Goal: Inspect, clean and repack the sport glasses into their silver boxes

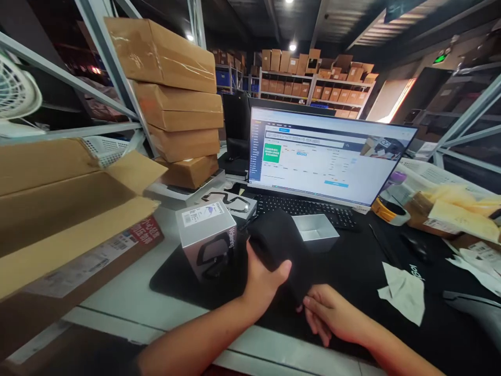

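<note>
My left hand [263, 279] is closed round a black soft pouch [278, 243], with the thumb lying across its front. My right hand [332, 313] pinches the pouch's lower edge, fingers curled under it. The pouch is held just above a black desk mat [352, 271]. To the left of my left hand a grey product box [207, 241] printed with a black headset stands on the mat. Behind the pouch lies an open grey box tray [315, 228], in front of a black keyboard [309, 209].
A lit monitor [324, 156] stands behind the keyboard. Taped brown parcels [178, 99] are stacked at the back left, and an open cardboard carton [66, 209] fills the left. A tape roll [387, 211], crumpled paper [403, 292] and yellow padding [462, 209] lie to the right.
</note>
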`<state>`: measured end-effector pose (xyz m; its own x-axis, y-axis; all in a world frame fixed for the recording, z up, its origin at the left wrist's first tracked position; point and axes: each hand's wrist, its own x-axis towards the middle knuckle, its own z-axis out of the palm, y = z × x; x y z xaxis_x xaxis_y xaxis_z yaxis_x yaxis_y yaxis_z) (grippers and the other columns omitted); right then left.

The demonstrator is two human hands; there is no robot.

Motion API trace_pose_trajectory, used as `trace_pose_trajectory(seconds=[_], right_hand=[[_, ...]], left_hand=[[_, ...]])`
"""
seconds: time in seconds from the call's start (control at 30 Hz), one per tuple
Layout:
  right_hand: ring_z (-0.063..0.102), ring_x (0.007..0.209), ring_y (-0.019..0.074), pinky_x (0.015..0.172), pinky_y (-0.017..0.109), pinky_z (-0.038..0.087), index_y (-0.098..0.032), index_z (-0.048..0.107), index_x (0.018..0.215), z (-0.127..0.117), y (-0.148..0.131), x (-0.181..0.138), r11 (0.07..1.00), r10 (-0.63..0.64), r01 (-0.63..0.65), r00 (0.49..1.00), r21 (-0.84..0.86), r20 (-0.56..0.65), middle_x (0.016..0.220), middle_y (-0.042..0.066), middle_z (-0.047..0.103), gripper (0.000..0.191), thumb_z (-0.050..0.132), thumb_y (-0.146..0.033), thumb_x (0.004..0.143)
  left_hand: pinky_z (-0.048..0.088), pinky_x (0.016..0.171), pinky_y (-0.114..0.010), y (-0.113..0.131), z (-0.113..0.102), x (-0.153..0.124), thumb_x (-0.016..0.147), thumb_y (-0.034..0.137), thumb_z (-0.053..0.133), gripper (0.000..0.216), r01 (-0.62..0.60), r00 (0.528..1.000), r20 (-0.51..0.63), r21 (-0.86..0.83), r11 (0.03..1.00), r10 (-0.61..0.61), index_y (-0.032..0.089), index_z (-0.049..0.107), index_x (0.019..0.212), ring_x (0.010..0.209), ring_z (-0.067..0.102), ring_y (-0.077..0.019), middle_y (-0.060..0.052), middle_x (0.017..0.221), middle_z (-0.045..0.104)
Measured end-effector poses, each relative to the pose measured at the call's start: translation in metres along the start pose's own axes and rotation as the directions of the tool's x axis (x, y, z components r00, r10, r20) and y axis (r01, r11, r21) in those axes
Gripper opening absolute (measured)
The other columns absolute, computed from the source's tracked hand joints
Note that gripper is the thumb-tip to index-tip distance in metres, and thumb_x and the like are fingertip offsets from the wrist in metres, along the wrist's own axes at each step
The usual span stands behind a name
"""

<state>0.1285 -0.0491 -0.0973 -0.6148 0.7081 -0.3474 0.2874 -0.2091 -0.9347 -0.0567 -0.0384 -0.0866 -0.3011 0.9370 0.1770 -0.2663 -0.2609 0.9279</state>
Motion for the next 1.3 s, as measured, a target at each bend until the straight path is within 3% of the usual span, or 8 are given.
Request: trace_pose_trajectory(seconds=[0.2,0.37,0.47,0.6,0.7,0.9,1.07,1.3], right_hand=[[0.054,0.035,0.0069,0.036,0.014,0.031,-0.015,0.056,0.080,-0.030,-0.032,-0.037,0.996,-0.069,0.071,0.996,-0.046,0.056,0.053,-0.002,0.060,0.048,0.051,-0.059,0.097],[0.057,0.037,0.0070,0.038,0.013,0.034,-0.014,0.057,0.079,-0.026,-0.061,-0.048,0.984,-0.177,0.176,0.980,0.023,0.085,0.053,-0.001,0.062,0.043,0.051,-0.051,0.100],[0.058,0.037,0.0079,0.037,0.013,0.033,-0.015,0.057,0.079,-0.016,-0.082,-0.049,0.960,-0.256,0.252,0.966,0.121,0.022,0.053,0.001,0.064,0.044,0.052,-0.053,0.099],[0.063,0.042,0.0091,0.040,0.014,0.036,-0.013,0.062,0.075,-0.010,-0.107,-0.052,0.943,-0.323,0.327,0.943,0.052,-0.073,0.057,0.004,0.069,0.044,0.056,-0.052,0.097],[0.061,0.040,0.0093,0.038,0.014,0.035,-0.014,0.064,0.076,-0.009,-0.120,-0.046,0.945,-0.316,0.326,0.932,0.033,-0.178,0.055,0.003,0.069,0.045,0.058,-0.054,0.095],[0.060,0.035,0.0103,0.034,0.014,0.033,-0.014,0.063,0.070,-0.023,-0.138,-0.021,0.926,-0.335,0.368,0.904,0.084,-0.266,0.051,0.002,0.067,0.047,0.065,-0.058,0.086],[0.056,0.031,0.0091,0.030,0.013,0.031,-0.013,0.063,0.067,-0.043,-0.141,-0.018,0.875,-0.370,0.440,0.877,0.203,-0.308,0.047,0.001,0.066,0.042,0.071,-0.052,0.080],[0.055,0.032,0.0079,0.031,0.013,0.031,-0.013,0.059,0.064,-0.039,-0.148,0.011,0.958,-0.252,0.285,0.901,0.044,-0.353,0.046,0.001,0.064,0.037,0.057,-0.035,0.094]], left_hand=[[0.048,0.106,-0.052,0.016,0.005,0.001,0.059,0.035,0.076,0.087,-0.040,0.996,-0.069,0.119,0.992,0.049,0.016,0.036,0.133,0.110,0.067,-0.0338,-0.018,0.122,0.064],[0.049,0.105,-0.052,0.000,0.002,-0.005,0.063,0.038,0.076,0.090,-0.110,0.992,-0.036,0.193,0.975,0.119,0.017,0.030,0.138,0.111,0.067,-0.0319,-0.016,0.120,0.064],[0.052,0.100,-0.051,-0.015,-0.003,-0.013,0.059,0.037,0.082,0.102,-0.311,0.950,0.095,0.345,0.886,0.297,0.019,0.025,0.141,0.108,0.067,-0.0308,-0.014,0.120,0.062],[0.050,0.103,-0.052,-0.019,-0.010,-0.014,0.046,0.028,0.088,0.108,-0.558,0.827,0.389,0.477,0.679,0.407,0.020,0.036,0.140,0.117,0.060,-0.0353,-0.015,0.129,0.056],[0.049,0.104,-0.051,-0.010,-0.010,-0.007,0.044,0.024,0.089,0.104,-0.511,0.843,0.435,0.465,0.723,0.317,0.017,0.044,0.137,0.120,0.059,-0.0385,-0.016,0.129,0.057],[0.051,0.099,-0.049,0.019,-0.002,0.011,0.045,0.023,0.090,0.098,-0.232,0.944,0.321,0.459,0.858,0.084,0.018,0.047,0.133,0.109,0.064,-0.0358,-0.011,0.115,0.065],[0.045,0.109,-0.049,0.034,-0.012,0.019,0.058,0.030,0.083,0.084,-0.075,0.857,0.505,0.310,0.948,-0.097,0.016,0.050,0.134,0.123,0.058,-0.0370,-0.015,0.131,0.062],[0.044,0.109,-0.049,0.025,-0.009,0.011,0.050,0.018,0.083,0.095,-0.284,0.859,0.512,0.491,0.824,-0.009,0.016,0.046,0.138,0.120,0.058,-0.0369,-0.014,0.128,0.061]])
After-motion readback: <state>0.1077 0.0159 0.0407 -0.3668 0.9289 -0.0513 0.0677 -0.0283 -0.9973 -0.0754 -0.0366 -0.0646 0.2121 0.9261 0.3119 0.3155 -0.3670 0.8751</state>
